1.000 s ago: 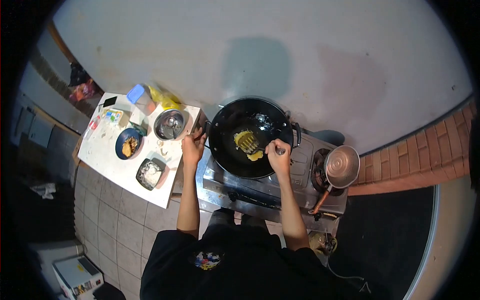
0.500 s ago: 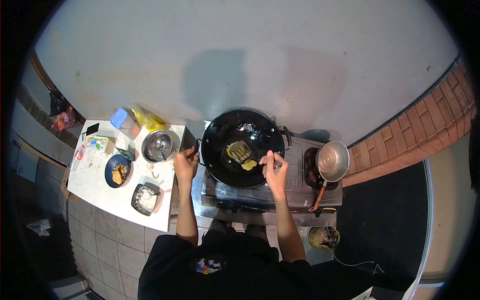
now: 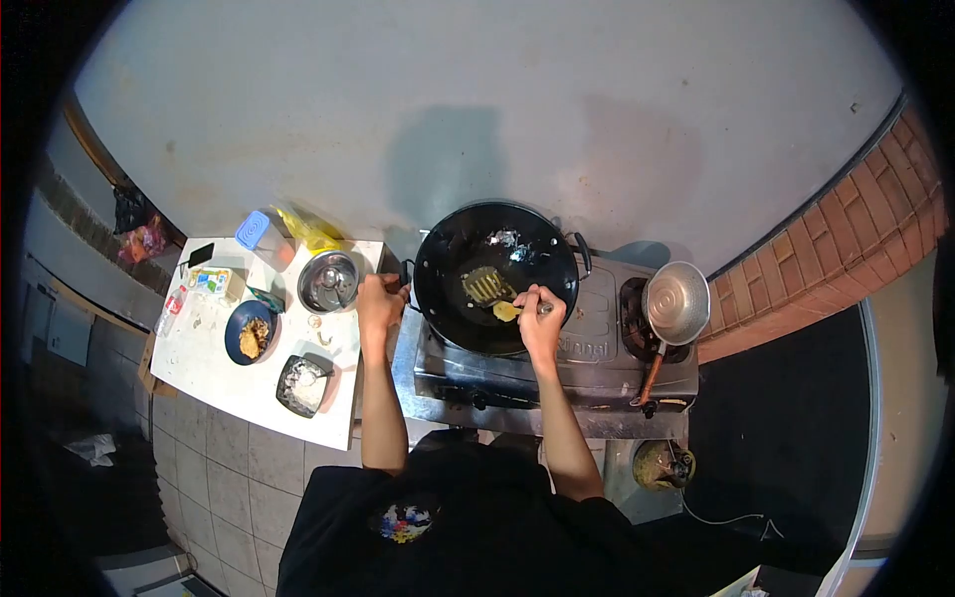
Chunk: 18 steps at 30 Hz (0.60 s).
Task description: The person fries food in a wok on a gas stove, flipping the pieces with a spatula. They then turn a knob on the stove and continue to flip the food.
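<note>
A black wok point(image 3: 448, 323) sits on the stove, its inside shiny with oil. My left hand point(image 3: 381, 303) is closed at the wok's left side, its fingers around the loop handle point(image 3: 407, 271). Over the wok's lower right part, my right hand point(image 3: 540, 316) grips the handle of a slotted spatula point(image 3: 487, 286). The spatula's head lies low in the wok, over yellowish food that shows through its slots. A small yellow piece of food point(image 3: 505, 311) shows beside the head, close to my right fingers.
On the right burner stands a metal saucepan point(image 3: 676, 303). The white table point(image 3: 209, 363) at left bears a steel bowl point(image 3: 328, 282), a blue plate of fried food point(image 3: 237, 348), a dark square bowl of white powder point(image 3: 303, 386) and a blue-lidded container point(image 3: 261, 239). A brick ledge point(image 3: 796, 269) borders the right.
The whole view has shifted slightly. My right hand has moved a little inward over the wok with the spatula, whose head stays near the same spot. My left hand stays at the handle.
</note>
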Available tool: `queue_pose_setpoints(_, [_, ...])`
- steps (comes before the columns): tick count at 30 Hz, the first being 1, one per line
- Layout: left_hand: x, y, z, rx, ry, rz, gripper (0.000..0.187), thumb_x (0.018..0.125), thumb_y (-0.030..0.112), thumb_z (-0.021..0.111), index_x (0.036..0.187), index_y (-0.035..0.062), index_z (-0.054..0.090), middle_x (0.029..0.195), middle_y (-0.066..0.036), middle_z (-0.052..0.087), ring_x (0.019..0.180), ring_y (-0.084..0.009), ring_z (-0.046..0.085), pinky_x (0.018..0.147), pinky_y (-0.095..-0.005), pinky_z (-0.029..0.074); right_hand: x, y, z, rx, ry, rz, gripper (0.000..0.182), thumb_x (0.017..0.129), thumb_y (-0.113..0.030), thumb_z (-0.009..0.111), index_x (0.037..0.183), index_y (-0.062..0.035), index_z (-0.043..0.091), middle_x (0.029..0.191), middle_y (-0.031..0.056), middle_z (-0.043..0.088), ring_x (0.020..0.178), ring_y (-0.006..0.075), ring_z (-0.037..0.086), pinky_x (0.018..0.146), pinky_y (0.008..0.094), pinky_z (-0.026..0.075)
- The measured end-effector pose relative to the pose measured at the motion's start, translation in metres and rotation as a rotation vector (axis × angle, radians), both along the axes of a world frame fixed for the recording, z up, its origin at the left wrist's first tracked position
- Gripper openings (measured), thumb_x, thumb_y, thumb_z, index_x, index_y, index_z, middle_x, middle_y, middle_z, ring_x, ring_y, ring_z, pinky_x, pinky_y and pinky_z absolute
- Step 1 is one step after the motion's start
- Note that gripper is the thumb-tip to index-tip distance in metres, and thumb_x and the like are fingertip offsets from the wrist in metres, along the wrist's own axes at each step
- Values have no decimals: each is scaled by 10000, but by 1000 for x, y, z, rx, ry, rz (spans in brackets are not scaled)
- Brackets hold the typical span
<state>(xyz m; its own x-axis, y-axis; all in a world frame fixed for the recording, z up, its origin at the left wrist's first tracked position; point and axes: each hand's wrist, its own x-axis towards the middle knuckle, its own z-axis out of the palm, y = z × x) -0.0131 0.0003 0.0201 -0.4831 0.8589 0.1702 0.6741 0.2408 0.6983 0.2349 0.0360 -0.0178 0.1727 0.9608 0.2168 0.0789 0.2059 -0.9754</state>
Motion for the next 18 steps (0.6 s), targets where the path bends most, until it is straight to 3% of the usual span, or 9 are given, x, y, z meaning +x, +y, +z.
queue_pose_setpoints(5, [4,-1,1,-7,-84,13,318,706,103,760,962,-65,677,849,-215,686,795,-276,697,725,-333,532,-1,0,12,70,-93,-8,264,869,-51,482,634,56,536,568,110,580,535,159,565,537,316,419])
queue_pose_setpoints(13, [13,-9,-16,191,-202,22,237,774,59,701,965,-79,673,850,-218,687,778,-260,701,710,-319,531,-1,7,8,68,-116,8,248,853,-50,473,639,62,529,552,125,567,518,187,570,518,330,417])
queue_pose_setpoints(18, [9,-7,-21,144,-190,27,282,782,117,714,979,-81,670,895,-217,688,807,-261,694,741,-325,514,4,7,2,66,-98,40,246,863,-40,469,648,59,535,568,114,570,537,175,568,536,315,423])
